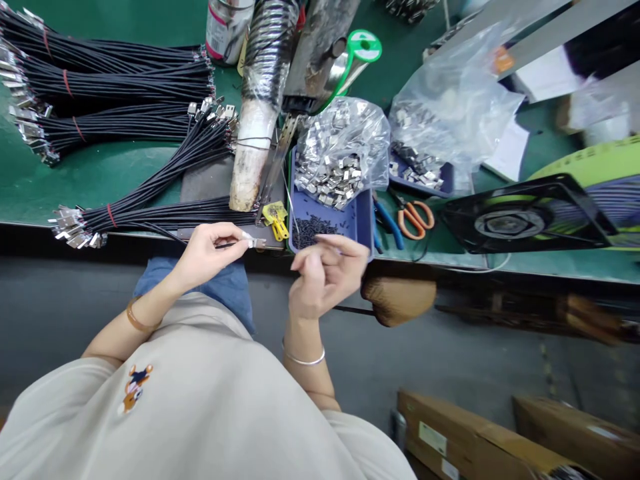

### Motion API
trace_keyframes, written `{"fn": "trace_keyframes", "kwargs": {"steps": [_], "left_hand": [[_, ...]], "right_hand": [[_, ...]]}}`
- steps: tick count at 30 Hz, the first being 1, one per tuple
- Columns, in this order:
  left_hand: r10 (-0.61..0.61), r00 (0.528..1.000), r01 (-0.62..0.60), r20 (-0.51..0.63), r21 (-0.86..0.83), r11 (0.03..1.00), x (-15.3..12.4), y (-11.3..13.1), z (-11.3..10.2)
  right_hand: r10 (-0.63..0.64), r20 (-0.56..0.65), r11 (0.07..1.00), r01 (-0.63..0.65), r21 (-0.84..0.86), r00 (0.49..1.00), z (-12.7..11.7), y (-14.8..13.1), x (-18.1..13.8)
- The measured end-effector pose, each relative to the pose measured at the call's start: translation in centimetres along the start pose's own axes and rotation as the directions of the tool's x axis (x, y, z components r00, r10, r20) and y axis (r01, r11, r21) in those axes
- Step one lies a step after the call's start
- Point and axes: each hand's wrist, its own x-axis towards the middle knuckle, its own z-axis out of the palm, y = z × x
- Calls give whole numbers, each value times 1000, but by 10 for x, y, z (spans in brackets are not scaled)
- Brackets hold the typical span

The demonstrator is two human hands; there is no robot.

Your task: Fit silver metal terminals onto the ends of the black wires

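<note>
My left hand (207,250) is at the bench's front edge, its fingers pinched on a thin black wire with a small metal terminal (259,243) at its tip. My right hand (325,270) hovers just right of it, fingers curled and pinched together; what they hold is too small to make out. Right behind the right hand is a blue tray (363,220) with a heap of tiny black pieces (313,230) and a clear bag of metal clips (337,160). Bundles of black wires (150,200) with metal ends lie to the left.
Orange-handled scissors (415,219) and blue-handled pliers (387,223) lie right of the tray. A second bag of clips (430,133), a black fan (520,217), a foil-wrapped duct (260,100) and a can (227,30) stand on the green bench (125,173). Cardboard boxes (475,440) sit on the floor.
</note>
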Motion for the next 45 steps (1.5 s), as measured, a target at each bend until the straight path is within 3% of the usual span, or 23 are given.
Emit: {"fn": "trace_keyframes", "kwargs": {"steps": [3,8,11,18,31,45], "left_hand": [[1,999,-1,-48,11,1000,2,0,4],[5,991,0,-135,37,999,4,-1,10],[30,986,-14,-166,97,995,5,-2,12],[97,971,-44,-217,237,971,7,-2,15],[162,952,-101,-261,233,967,9,0,18],[41,983,-5,-180,194,981,6,0,18]], "right_hand": [[64,-39,998,-64,6,997,1,-2,0],[148,216,989,-139,-55,965,9,3,-1],[206,281,977,-215,1,937,16,7,0],[188,278,981,-194,-5,942,19,8,5],[92,255,995,-101,20,963,22,4,17],[61,321,997,-42,-64,945,15,4,14]]}}
